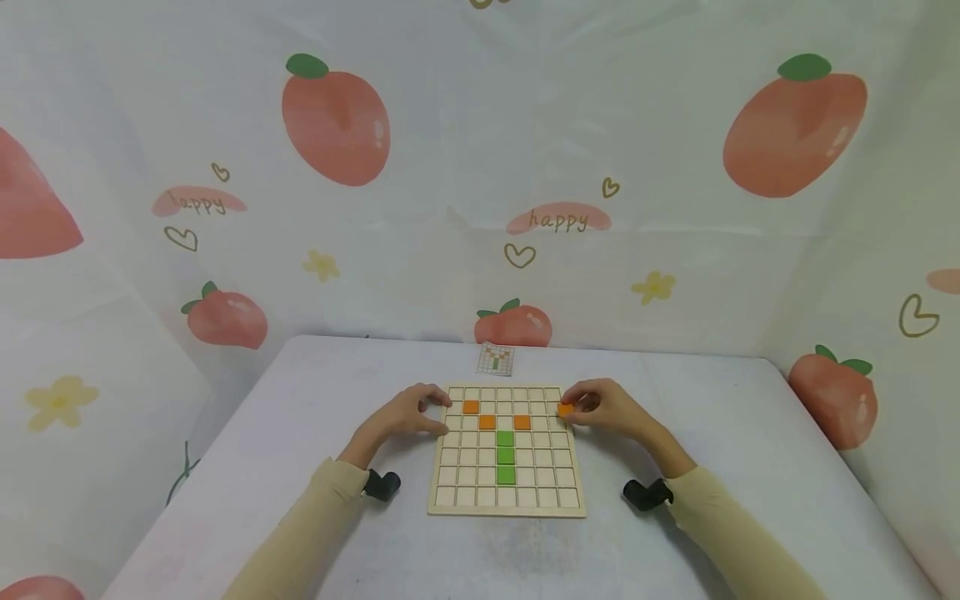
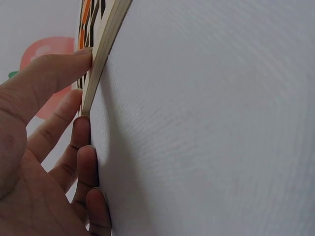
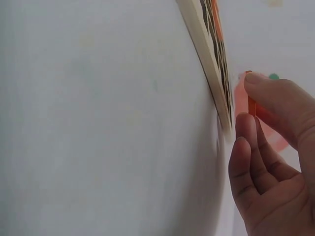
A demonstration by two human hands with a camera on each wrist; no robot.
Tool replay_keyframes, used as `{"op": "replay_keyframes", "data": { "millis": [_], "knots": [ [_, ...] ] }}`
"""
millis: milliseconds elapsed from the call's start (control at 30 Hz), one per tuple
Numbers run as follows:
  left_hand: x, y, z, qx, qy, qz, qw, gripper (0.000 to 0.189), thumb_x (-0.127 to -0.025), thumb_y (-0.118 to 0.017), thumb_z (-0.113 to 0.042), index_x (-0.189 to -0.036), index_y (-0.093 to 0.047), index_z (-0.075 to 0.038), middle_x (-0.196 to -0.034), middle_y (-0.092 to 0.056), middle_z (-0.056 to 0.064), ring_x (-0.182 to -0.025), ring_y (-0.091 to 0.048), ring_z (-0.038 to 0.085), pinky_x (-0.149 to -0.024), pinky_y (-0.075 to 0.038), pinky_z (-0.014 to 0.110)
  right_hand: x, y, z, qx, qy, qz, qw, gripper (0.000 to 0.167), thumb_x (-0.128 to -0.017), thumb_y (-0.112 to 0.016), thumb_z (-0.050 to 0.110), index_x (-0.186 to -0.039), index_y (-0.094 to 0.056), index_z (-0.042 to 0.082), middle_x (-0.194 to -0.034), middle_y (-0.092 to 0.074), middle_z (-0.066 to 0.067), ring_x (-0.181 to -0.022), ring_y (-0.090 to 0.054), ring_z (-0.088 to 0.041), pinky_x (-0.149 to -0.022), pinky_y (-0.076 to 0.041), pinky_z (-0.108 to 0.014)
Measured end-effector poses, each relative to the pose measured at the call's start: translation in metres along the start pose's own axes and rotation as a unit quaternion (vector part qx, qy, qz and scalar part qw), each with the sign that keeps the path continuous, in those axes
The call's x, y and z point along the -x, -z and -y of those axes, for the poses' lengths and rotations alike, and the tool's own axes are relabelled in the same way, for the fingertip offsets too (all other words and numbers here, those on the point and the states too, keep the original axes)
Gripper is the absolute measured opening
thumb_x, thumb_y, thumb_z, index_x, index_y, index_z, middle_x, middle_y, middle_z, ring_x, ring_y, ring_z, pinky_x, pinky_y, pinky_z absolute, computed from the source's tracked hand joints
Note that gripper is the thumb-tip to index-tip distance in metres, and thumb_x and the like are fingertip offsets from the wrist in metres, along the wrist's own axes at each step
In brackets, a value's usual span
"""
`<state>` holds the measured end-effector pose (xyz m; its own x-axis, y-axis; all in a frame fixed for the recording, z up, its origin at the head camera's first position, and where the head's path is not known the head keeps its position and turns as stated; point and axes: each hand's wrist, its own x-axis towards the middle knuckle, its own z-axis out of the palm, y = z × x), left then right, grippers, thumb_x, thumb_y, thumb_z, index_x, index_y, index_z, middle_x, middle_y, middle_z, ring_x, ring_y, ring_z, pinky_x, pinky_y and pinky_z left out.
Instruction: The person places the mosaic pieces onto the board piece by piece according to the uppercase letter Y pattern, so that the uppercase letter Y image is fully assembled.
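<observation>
A square wooden grid board (image 1: 465,497) lies on the table. Set in its cells are three orange tiles, one of them an orange tile (image 1: 471,407) near the far left, and a column of three green tiles (image 1: 506,456). My left hand (image 1: 408,413) rests at the board's left edge, thumb and fingertips against its side, fingers loosely spread in the left wrist view. At the far right corner, my right hand (image 1: 611,408) pinches another orange tile (image 3: 251,105) between thumb and fingers. That tile is held on edge, just above the board's rim.
Behind the board lies a small printed card (image 1: 496,359) showing a grid with coloured squares. The white table (image 1: 675,542) reaches back to a fruit-patterned cloth (image 1: 450,167). A dark camera strap (image 1: 381,485) sits on the left wrist, another camera (image 1: 647,495) on the right.
</observation>
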<state>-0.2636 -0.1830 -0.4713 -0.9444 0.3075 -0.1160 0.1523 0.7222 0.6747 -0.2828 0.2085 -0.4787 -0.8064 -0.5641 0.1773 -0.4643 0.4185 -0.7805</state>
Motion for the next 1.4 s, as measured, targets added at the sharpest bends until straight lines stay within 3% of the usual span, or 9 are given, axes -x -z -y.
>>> {"op": "replay_keyframes", "data": {
  "millis": [267,500,800,1400],
  "knots": [
    [0.0,0.001,-0.001,-0.002,0.001,0.0,1.0,0.04,-0.077,-0.089,-0.017,-0.111,-0.07,-0.013,-0.115,-0.061,0.002,-0.103,-0.051,0.027,-0.094,-0.045,0.046,-0.015,-0.01,0.003,-0.007,0.017,-0.01,0.9998,0.021,-0.082,-0.085,0.005,-0.1,-0.075,0.002,-0.087,-0.068,-0.003,-0.074,-0.061,-0.017,-0.069,-0.052,-0.026],
    [0.0,0.001,-0.001,-0.001,0.002,-0.001,1.0,0.04,-0.077,-0.09,-0.016,-0.111,-0.07,-0.013,-0.114,-0.061,0.002,-0.102,-0.05,0.026,-0.092,-0.044,0.045,-0.025,-0.017,0.01,-0.005,-0.005,-0.008,0.9999,0.022,-0.082,-0.086,0.009,-0.1,-0.076,0.001,-0.093,-0.071,-0.005,-0.076,-0.06,-0.018,-0.07,-0.052,-0.026],
    [-0.001,-0.001,-0.001,-0.006,0.004,-0.004,1.0,0.04,-0.077,-0.09,-0.016,-0.111,-0.07,-0.013,-0.112,-0.061,0.001,-0.1,-0.049,0.025,-0.09,-0.044,0.043,-0.034,-0.024,0.012,0.012,-0.023,0.0,0.9997,0.02,-0.082,-0.086,0.011,-0.099,-0.076,0.004,-0.089,-0.069,0.0,-0.076,-0.059,-0.016,-0.069,-0.051,-0.029],
    [0.001,0.001,-0.004,0.001,0.003,-0.002,1.0,0.039,-0.076,-0.089,-0.016,-0.111,-0.07,-0.013,-0.114,-0.061,0.002,-0.102,-0.05,0.027,-0.093,-0.044,0.044,-0.039,-0.028,0.015,0.034,-0.048,0.004,0.9983,0.021,-0.082,-0.087,0.013,-0.099,-0.077,0.005,-0.092,-0.069,0.002,-0.076,-0.056,-0.017,-0.068,-0.048,-0.03]
  ]
}}
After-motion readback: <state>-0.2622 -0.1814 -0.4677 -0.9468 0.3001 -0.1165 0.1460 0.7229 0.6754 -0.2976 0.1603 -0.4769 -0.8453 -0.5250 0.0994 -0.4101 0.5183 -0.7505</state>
